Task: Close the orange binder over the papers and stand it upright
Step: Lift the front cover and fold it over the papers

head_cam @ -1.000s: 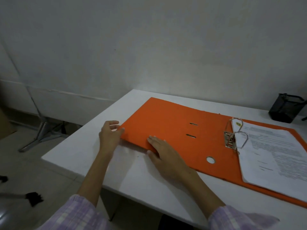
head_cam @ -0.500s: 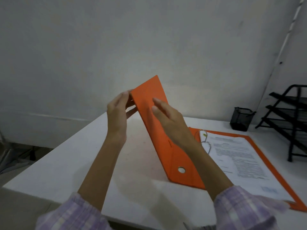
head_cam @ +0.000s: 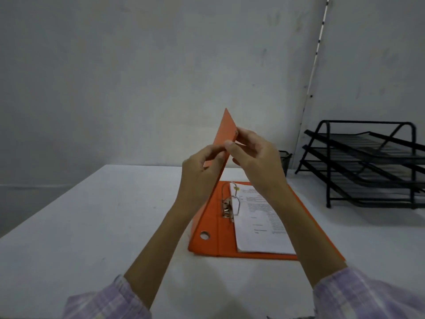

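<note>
Pinching raised flap of orange cardboard lever-arch binder [head_cam: 226, 134] between left hand [head_cam: 200, 171] and right hand [head_cam: 255, 157], steering it over white printed papers [head_cam: 259, 226].

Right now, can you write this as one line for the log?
step: closing binder | cover: raised on edge | left hand: pinching cover | right hand: pinching cover | papers: flat on rings | upright: not yet

A second ago the orange cardboard binder's front cover [head_cam: 224, 137] lay flat on the white tabletop [head_cam: 103, 215]; now it stands nearly vertical over the metal ring mechanism [head_cam: 230, 204]. The left hand [head_cam: 200, 171] and right hand [head_cam: 255, 157] have risen from the tabletop's near edge, pinching the cover's free edge.
</note>
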